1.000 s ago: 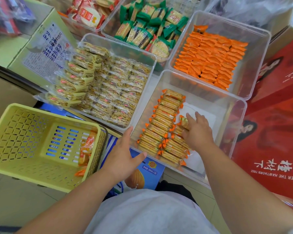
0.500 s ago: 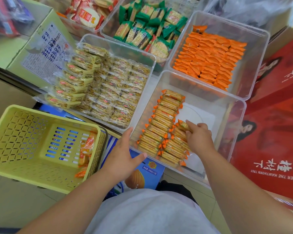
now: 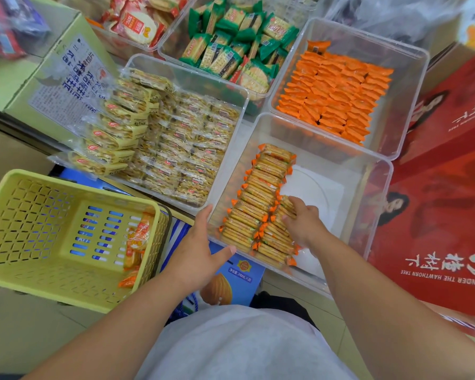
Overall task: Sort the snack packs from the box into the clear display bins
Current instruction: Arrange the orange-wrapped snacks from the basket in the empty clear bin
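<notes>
Crackers in orange-ended clear wrappers (image 3: 255, 204) lie in two rows along the nine o'clock side of the square clear plastic bin (image 3: 379, 171) before me. My right hand (image 3: 306, 224), inside the bin, curls its fingers on one cracker pack (image 3: 287, 205) at the twelve o'clock end of the shorter row. My left hand (image 3: 200, 248) lies spread against the bin's seven o'clock corner, fingers straight, thumb along the near wall. At nine o'clock, the yellow slotted plastic basket (image 3: 25, 215) holds a few orange snack packs (image 3: 135, 242).
</notes>
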Available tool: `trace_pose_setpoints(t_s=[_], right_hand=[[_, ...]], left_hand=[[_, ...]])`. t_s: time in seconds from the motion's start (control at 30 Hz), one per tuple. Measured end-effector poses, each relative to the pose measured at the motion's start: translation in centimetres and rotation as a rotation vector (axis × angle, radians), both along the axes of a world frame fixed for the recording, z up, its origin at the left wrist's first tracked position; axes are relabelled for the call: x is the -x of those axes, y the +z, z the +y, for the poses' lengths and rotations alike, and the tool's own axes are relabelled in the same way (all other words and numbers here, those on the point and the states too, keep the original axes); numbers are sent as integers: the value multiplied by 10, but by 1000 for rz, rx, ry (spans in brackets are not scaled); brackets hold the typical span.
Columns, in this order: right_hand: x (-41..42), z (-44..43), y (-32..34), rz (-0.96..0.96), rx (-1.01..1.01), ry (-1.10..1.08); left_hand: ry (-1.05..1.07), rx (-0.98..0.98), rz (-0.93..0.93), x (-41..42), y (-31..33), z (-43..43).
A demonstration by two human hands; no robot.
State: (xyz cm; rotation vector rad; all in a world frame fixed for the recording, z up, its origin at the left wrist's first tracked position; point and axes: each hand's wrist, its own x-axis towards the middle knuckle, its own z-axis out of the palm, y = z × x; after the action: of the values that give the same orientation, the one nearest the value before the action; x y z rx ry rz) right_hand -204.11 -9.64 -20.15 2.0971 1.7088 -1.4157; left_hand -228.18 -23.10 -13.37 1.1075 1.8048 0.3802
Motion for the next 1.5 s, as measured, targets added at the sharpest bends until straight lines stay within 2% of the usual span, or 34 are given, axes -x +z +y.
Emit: trace_pose_setpoints(t_s=[0.13,0.23,0.4,0.5,0.63,0.87,1.0,1.1,1.27,1.4,1.5], right_hand=[[2,5,1,50,-16,34],[-2,10,1,19,1,109],[-4,8,0,-252,-23,332],[1,1,-1,-308,-97,286],[5,-7,-5,-208,-179,228],[-6,-9,-5,-76,-94,284],[-5,-6,2,-170,-86,318],[0,-5,11,-228,-57,246],[1,-15,36,-306,-73,191],[14,-35,60,-438,-182,159],[42,-55,80,-382,-345,107]], left_hand=[[-9,10,-8,0,1,1],[-11,20,-7,0,1,2],[-17,37,1,0,2,2],[-15,32,-8,1,2,2],[-6,35,0,1,2,2],[-17,42,5,0,4,2],[-43,48,46,1,7,4],[-114,64,124,3,15,4],[-251,-21,253,20,43,-8],[-55,-190,95,59,67,-25],[63,-263,79,107,73,-27]])
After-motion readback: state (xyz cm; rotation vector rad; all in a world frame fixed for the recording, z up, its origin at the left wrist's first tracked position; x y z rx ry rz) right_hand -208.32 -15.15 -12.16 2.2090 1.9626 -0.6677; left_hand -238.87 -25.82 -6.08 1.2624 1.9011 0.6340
